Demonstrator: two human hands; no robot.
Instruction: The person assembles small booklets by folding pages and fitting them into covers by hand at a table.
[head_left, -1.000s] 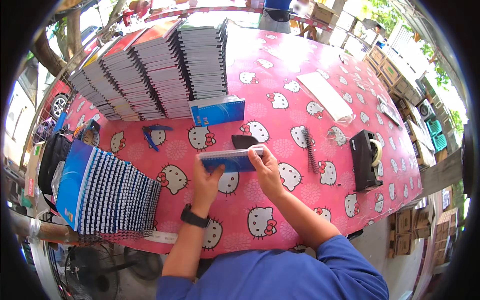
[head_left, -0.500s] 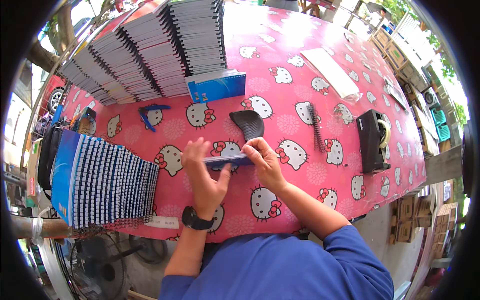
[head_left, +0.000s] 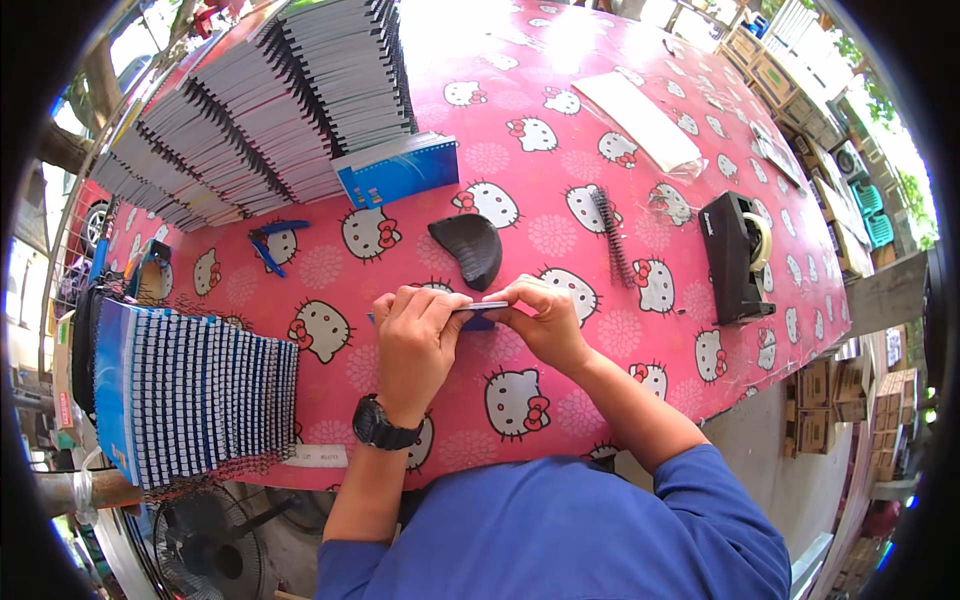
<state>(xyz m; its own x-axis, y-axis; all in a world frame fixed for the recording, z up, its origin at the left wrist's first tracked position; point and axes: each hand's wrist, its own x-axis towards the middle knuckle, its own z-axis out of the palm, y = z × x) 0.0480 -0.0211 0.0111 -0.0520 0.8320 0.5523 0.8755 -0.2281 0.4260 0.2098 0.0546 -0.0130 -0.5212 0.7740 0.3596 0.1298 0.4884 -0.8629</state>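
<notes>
A thin blue-covered notebook [head_left: 481, 322] is held on edge above the table, its white page edges facing up. My left hand [head_left: 415, 345] grips it from the left, fingers curled over the top edge and hiding much of it. At its right end, my right hand [head_left: 543, 318] pinches it between thumb and fingers. Just beyond the hands lies a black, curved, ridged piece [head_left: 470, 250]. A loose black binding coil [head_left: 612, 235] rests to the right. To the left are blue-handled pliers [head_left: 270, 246], and beyond the black piece stands a small pile of blue-covered booklets [head_left: 405, 175].
Coil-bound blue notebooks [head_left: 215, 390] are stacked at the near left. Tall rows of page stacks [head_left: 230, 120] fill the far left. A black tape dispenser [head_left: 735, 262] and a white plastic-wrapped pack [head_left: 640, 122] sit on the right. A fan [head_left: 215, 545] stands below the table edge.
My left hand has gone from spread fingers beside the notebook to gripping its top edge, closer to my right hand. The view has shifted slightly, moving the table things leftward.
</notes>
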